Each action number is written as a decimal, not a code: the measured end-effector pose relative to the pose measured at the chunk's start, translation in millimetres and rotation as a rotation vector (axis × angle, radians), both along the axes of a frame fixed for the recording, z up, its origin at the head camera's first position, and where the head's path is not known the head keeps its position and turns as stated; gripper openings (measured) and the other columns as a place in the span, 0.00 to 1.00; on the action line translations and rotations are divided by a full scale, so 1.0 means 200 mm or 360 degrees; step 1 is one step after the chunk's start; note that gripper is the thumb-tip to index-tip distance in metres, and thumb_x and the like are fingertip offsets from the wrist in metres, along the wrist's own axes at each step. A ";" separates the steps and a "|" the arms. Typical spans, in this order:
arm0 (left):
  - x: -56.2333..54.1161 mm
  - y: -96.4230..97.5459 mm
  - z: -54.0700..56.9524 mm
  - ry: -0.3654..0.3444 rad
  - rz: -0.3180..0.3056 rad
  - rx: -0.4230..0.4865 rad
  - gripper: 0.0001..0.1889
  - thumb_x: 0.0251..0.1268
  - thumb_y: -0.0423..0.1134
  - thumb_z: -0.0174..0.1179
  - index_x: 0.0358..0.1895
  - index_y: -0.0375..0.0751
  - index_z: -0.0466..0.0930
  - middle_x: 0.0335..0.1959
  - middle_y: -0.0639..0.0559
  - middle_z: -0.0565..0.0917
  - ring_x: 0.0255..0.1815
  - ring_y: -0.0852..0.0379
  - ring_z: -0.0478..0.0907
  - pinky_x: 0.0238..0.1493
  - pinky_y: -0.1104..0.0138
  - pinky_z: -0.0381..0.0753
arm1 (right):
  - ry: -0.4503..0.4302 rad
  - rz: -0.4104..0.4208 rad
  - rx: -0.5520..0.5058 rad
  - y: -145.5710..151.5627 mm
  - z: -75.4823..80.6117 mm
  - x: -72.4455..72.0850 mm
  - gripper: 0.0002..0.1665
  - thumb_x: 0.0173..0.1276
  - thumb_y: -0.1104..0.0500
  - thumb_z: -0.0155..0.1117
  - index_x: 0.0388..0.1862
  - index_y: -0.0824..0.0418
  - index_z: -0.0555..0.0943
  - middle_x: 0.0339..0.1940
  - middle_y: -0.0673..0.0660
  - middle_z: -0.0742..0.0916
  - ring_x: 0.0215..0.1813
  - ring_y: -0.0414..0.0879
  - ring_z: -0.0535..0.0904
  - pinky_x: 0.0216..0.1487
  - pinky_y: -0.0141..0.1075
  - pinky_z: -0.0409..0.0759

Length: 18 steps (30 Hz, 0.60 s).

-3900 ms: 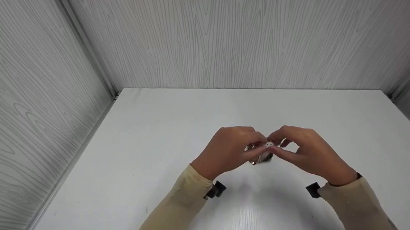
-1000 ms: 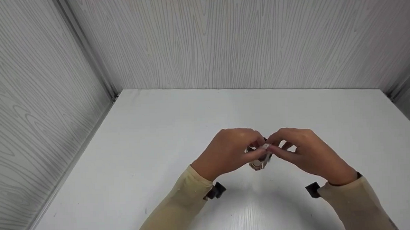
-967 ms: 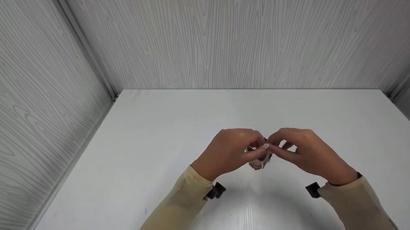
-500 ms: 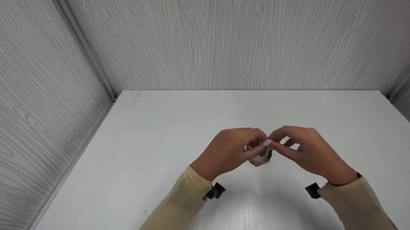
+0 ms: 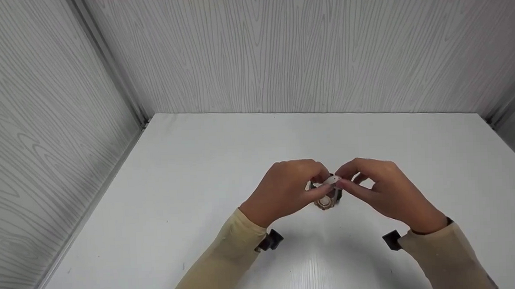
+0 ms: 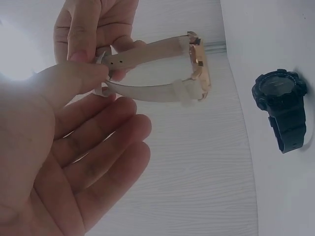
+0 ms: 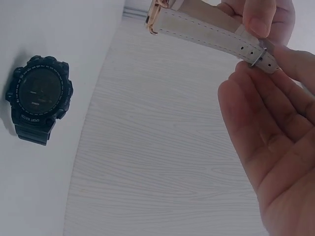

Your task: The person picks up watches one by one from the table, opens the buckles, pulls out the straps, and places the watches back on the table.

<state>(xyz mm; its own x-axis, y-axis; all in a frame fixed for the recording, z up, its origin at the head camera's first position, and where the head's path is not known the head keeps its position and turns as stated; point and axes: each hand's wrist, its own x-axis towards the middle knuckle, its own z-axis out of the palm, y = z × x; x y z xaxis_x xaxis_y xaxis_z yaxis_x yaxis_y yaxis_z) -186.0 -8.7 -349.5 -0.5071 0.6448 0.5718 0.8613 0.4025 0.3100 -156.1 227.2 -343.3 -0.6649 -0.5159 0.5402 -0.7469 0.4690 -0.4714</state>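
Both hands hold a wristwatch (image 5: 325, 202) with a white strap (image 7: 206, 35) and a rose-gold case (image 6: 198, 61), raised off the table with its strap in a loop. My left hand (image 5: 287, 188) pinches the joined strap ends between thumb and index finger, its other fingers extended in the left wrist view. From the other side, my right hand (image 5: 385, 191) pinches the same place with thumb and fingertips. A metal buckle (image 7: 259, 56) crosses the strap near its holed tip. Fingers partly cover the buckle; whether its pin sits in a hole I cannot tell.
A black digital sport watch (image 6: 279, 96) lies on the white table (image 5: 198, 173) beneath the hands, mostly hidden in the head view. White wood-grain panels (image 5: 257, 49) stand behind and at the sides. Small black devices (image 5: 392, 240) are worn at both wrists.
The hands stay in nearly the same place while the fingers shift slightly on the strap ends. The hanging watch case has turned, and more of the white strap tip shows between the fingertips.
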 end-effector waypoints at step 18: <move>0.00 0.00 -0.01 0.0050 -0.0026 -0.0051 0.05 0.72 0.39 0.65 0.37 0.46 0.86 0.30 0.59 0.85 0.31 0.66 0.80 0.34 0.76 0.76 | -0.0032 0.0013 0.0088 0.00 0.00 0.00 0.17 0.67 0.69 0.72 0.49 0.49 0.86 0.43 0.39 0.88 0.41 0.35 0.85 0.42 0.26 0.83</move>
<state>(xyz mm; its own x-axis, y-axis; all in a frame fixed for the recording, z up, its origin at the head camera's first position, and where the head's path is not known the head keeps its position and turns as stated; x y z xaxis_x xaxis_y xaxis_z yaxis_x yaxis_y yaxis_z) -185.7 -8.3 -351.4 -0.4782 0.6711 0.5665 0.8771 0.3973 0.2697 -156.6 227.9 -344.3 -0.6711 -0.5498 0.4974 -0.7413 0.4887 -0.4600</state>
